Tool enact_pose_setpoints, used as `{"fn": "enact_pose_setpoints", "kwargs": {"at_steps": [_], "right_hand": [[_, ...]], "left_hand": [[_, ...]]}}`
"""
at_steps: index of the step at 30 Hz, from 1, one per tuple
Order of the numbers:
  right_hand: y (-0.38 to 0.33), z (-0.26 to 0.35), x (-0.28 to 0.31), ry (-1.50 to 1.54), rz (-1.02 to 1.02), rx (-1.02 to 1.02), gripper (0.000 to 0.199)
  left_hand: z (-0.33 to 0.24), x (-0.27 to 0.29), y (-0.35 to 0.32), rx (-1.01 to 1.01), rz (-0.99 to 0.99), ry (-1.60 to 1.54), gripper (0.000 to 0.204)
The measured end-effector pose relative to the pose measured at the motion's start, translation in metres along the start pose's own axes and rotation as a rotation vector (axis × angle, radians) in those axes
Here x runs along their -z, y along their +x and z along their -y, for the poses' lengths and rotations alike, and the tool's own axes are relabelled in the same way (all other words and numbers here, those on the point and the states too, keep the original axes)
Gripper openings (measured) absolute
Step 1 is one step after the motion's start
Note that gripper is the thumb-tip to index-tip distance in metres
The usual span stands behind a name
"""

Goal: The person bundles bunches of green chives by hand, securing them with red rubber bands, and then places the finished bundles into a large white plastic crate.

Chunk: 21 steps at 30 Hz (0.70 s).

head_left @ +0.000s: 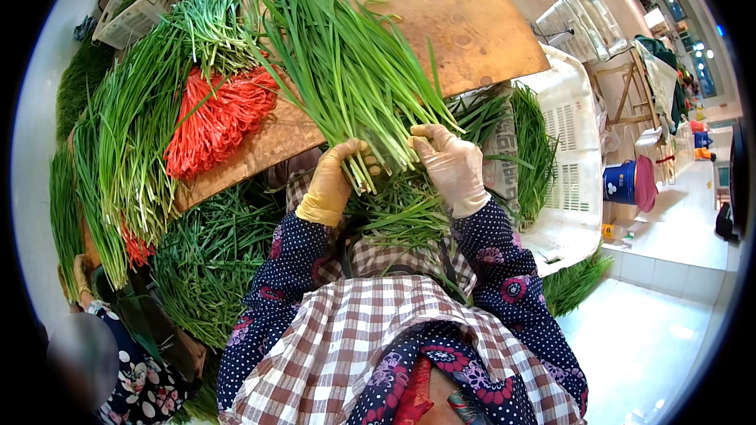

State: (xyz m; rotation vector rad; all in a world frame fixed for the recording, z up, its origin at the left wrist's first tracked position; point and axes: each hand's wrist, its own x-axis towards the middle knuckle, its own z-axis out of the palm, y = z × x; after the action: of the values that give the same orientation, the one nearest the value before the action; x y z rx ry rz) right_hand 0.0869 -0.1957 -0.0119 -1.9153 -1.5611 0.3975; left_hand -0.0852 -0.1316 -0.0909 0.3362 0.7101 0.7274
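A thick sheaf of garlic chives lies across the wooden table, its pale stem ends pointing toward me over the near edge. My left hand, in a yellowish thin glove, curls its fingers around the left side of these stem ends. On the right side, my right hand, in a paler glove, pinches stems between thumb and fingers. Loose chive trimmings rest on my lap beneath both hands. Left of the sheaf, a pile of red ties sits on the table beside more chives.
The wooden table reaches away from me. A white plastic crate with chives stands at my right, and a heap of green leaves lies at lower left. A co-worker's gloved hand touches chives at far left. A blue bucket stands farther right.
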Motion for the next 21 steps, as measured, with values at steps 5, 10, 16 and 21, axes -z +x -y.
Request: {"fn": "enact_pose_setpoints", "kwargs": {"at_steps": [5,10,16,21], "right_hand": [[-0.001,0.009,-0.010,-0.317,0.229,0.059,0.030],[-0.013,0.014,-0.031,-0.235,0.190,0.267,0.017],[-0.007,0.009,-0.017,-0.055,0.152,0.134,0.019],[0.012,0.006,-0.008,-0.148,0.097,0.099,0.027]], "left_hand": [[-0.002,-0.003,-0.004,0.003,0.019,-0.056,0.026],[-0.009,-0.013,-0.002,-0.007,-0.068,0.079,0.025],[-0.010,-0.010,0.000,0.019,-0.087,0.118,0.023],[-0.022,-0.018,-0.014,0.067,-0.073,0.112,0.025]]}}
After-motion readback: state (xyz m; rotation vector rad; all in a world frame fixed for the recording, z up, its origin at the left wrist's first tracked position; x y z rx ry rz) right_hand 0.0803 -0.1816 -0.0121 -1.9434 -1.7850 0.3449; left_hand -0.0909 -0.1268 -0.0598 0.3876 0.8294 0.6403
